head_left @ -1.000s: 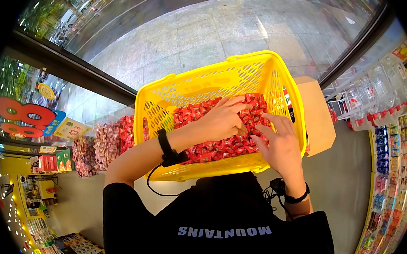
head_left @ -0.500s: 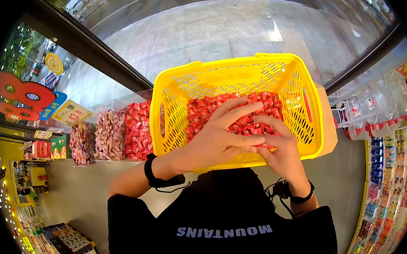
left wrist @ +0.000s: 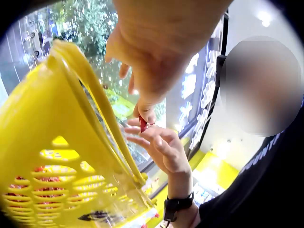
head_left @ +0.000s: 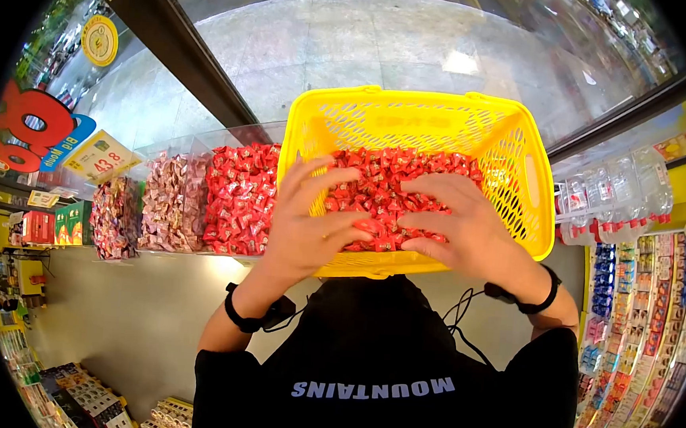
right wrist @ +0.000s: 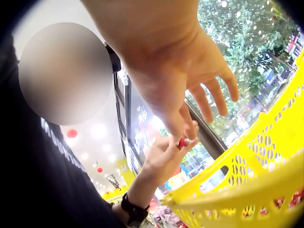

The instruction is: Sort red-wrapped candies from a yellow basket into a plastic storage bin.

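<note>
A yellow plastic basket point(head_left: 413, 123), seen from above in the head view, holds a bed of red wrapped candies point(head_left: 393, 178). My left hand point(head_left: 299, 219) is above the basket's near left part, pinching one red wrapped candy point(left wrist: 144, 124) between thumb and finger. Facing it from the right, my right hand point(head_left: 469, 231) has spread, slightly bent fingers with nothing between them. In the right wrist view the same candy point(right wrist: 183, 142) shows at the left hand's fingertips, close by the right hand's thumb.
Left of the basket, a clear bin of red candies point(head_left: 241, 199) adjoins bins of pink-wrapped candies point(head_left: 173, 202), with a price sign point(head_left: 104, 157) above. A large window point(head_left: 339, 39) lies ahead. Clear plastic containers point(head_left: 615, 193) and stocked shelves point(head_left: 640, 338) stand to the right.
My left hand has come back from deep among the candies, met the right hand, and is now apart from it to the left with a candy. The basket appears farther right as the view turned.
</note>
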`<state>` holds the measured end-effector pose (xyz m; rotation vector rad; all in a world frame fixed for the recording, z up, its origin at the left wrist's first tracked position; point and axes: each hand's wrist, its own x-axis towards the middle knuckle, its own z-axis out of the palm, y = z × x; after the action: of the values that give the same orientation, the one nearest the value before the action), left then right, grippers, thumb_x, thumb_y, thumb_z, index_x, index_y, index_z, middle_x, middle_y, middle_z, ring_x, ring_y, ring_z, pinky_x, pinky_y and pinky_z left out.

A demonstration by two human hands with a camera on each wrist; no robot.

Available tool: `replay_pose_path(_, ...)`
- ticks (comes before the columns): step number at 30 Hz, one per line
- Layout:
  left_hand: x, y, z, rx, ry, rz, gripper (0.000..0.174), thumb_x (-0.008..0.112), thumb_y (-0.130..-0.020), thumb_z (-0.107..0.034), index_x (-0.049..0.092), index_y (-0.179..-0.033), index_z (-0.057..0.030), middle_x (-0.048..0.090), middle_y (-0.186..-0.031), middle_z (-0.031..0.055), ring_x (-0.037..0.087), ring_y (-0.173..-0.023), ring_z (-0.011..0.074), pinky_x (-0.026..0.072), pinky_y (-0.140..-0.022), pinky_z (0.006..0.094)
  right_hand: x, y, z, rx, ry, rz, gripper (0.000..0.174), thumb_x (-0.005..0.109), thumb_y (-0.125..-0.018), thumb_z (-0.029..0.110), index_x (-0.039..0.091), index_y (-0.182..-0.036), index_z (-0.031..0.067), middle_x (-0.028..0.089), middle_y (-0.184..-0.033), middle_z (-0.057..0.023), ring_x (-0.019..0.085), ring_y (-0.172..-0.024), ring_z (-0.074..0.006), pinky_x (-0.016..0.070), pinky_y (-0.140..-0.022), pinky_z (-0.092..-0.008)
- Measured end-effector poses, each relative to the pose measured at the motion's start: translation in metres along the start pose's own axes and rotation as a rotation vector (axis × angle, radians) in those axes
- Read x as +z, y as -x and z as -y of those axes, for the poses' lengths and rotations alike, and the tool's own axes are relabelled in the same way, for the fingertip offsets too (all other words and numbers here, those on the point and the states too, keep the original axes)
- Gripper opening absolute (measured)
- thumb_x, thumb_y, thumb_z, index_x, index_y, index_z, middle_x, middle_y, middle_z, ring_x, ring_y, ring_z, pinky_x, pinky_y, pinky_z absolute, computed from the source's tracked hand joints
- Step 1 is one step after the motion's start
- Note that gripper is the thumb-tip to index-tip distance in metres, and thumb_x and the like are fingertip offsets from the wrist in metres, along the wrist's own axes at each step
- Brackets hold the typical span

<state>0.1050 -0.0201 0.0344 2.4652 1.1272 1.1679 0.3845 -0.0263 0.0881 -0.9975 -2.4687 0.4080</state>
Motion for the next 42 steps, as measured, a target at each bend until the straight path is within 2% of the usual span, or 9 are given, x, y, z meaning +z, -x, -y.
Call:
replay_pose_path(6,-0.034,0.075,0.081,-0.307,-0.281,-0.303,0.017,0.091,-0.077,-0.016,0.083,-0.091,-0.008,0.067,-0.137,0.0103,0.054,-0.135,0.0378,0.0429,-0.113,0.0505,-0.006,-0.045,-0.042,0.088,0.111,0.273,0.036,0.084,-0.088,0.034,0.077,-0.116,0.0111,0.067,-0.134,-0.0135,0.063,-0.125,-0.0368,0.0508,-0.106,-0.0463)
replay_pose_path(10,-0.008,0.131,0.13,-0.45,-0.345,-0.264,0.021,0.089,-0.082,-0.018,0.076,-0.088,-0.0025,0.066,-0.136,0.0128,0.055,-0.134,0.0388,0.0419,-0.113,0.0523,0.044,-0.074,-0.077,0.169,0.117,0.607,0.04,0.08,-0.09,0.038,0.075,-0.12,0.011,0.067,-0.13,-0.0148,0.063,-0.125,-0.0366,0.0514,-0.105,-0.0473)
replay_pose_path(16,0.027,0.169,0.149,-0.488,-0.356,-0.092,0.025,0.088,-0.083,-0.028,0.077,-0.085,-0.0065,0.066,-0.133,0.0129,0.054,-0.134,0.0386,0.0372,-0.117,0.0572,0.134,-0.071,-0.13,0.384,0.315,0.78,0.046,0.078,-0.09,0.047,0.076,-0.122,0.0137,0.064,-0.134,-0.0154,0.059,-0.129,-0.0384,0.0501,-0.107,-0.0516)
replay_pose_path(21,0.024,0.163,0.138,-0.492,-0.32,-0.16,0.025,0.087,-0.086,-0.024,0.077,-0.101,-0.0074,0.064,-0.137,0.0137,0.055,-0.133,0.0391,0.0427,-0.112,0.0528,0.175,-0.043,-0.147,0.435,0.253,0.627,0.031,0.081,-0.089,0.041,0.082,-0.107,0.0156,0.053,-0.154,-0.0169,0.05,-0.142,-0.0406,0.0449,-0.113,-0.0545)
replay_pose_path(24,0.02,0.156,0.131,-0.483,-0.242,-0.188,0.024,0.085,-0.087,-0.021,0.077,-0.107,-0.0093,0.063,-0.138,0.0143,0.054,-0.134,0.0391,0.0424,-0.114,0.0523,0.18,-0.041,-0.148,0.366,0.182,0.596,0.026,0.082,-0.088,0.04,0.083,-0.097,0.0156,0.055,-0.149,-0.0158,0.049,-0.141,-0.0398,0.0427,-0.112,-0.062)
replay_pose_path(28,0.001,0.131,0.112,-0.431,-0.17,-0.235,0.024,0.084,-0.087,-0.015,0.077,-0.11,-0.0101,0.062,-0.14,0.0142,0.053,-0.137,0.0388,0.0415,-0.116,0.0516,0.156,-0.064,-0.142,0.287,0.147,0.648,0.017,0.083,-0.086,0.029,0.083,-0.093,0.0139,0.06,-0.144,-0.0158,0.054,-0.136,-0.0404,0.0454,-0.113,-0.0522)
replay_pose_path(35,-0.03,0.059,0.056,-0.216,-0.088,-0.173,0.038,0.09,-0.08,-0.024,0.077,-0.114,-0.013,0.06,-0.143,0.0118,0.051,-0.139,0.04,0.0383,-0.118,0.0575,0.045,-0.094,-0.038,0.044,-0.11,0.229,0.015,0.085,-0.085,0.016,0.084,-0.1,0.0116,0.06,-0.148,-0.0161,0.057,-0.136,-0.0386,0.0478,-0.112,-0.0469)
replay_pose_path(39,-0.019,0.035,0.03,-0.091,0.009,-0.104,0.04,0.093,-0.072,-0.035,0.081,-0.104,-0.0144,0.063,-0.141,0.0083,0.052,-0.138,0.0391,0.0357,-0.12,0.0615,0.036,-0.075,-0.006,-0.027,-0.28,0.127,0.019,0.087,-0.085,0.01,0.084,-0.103,0.0121,0.06,-0.148,-0.0148,0.058,-0.136,-0.0364,0.05,-0.11,-0.0437)
replay_pose_path(42,-0.014,0.034,0.021,-0.072,-0.014,-0.069,0.028,0.093,-0.073,-0.022,0.082,-0.096,-0.0118,0.065,-0.139,0.0101,0.051,-0.141,0.0404,0.0353,-0.12,0.0608,0.037,-0.066,-0.004,-0.014,-0.348,0.112,0.021,0.087,-0.085,0.009,0.083,-0.105,0.0118,0.06,-0.147,-0.0143,0.06,-0.134,-0.0344,0.0511,-0.108,-0.0423)
